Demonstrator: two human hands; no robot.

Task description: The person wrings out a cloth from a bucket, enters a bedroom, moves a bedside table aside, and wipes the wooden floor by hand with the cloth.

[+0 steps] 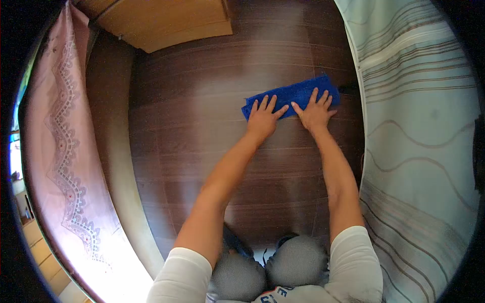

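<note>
- Cloth [297, 94] could bunch up, I'd judge, if the two hands pushed unevenly or towards each other; it is soft, and nothing but the fingers spread on top seems to hold it.
- The left hand [262, 122] and the right hand [314, 116] both lie open, fingers fanned, thumbs pointing in towards one another without meeting. Neither pinches anything.
- The heels of both hands sit past the cloth's near edge, so a hard shove might slide them off it onto the floor [202, 108].
- The arms reach well out ahead of the bent knees [298, 260]; leaning too far over them could cost the person balance, should the cloth skid.
- The cloth's right end lies near the striped curtain [414, 116], apart from it; a wide sweep that way could snag or drag the hem.
- As for looks, it's deep blue, a long strip lying slightly aslant, right end farther from the person, its surface faintly fuzzy and its left end a little ragged. Whether it is folded or damp, I can't tell.
- It rests on dark brown flooring streaked with pale glare.
</note>
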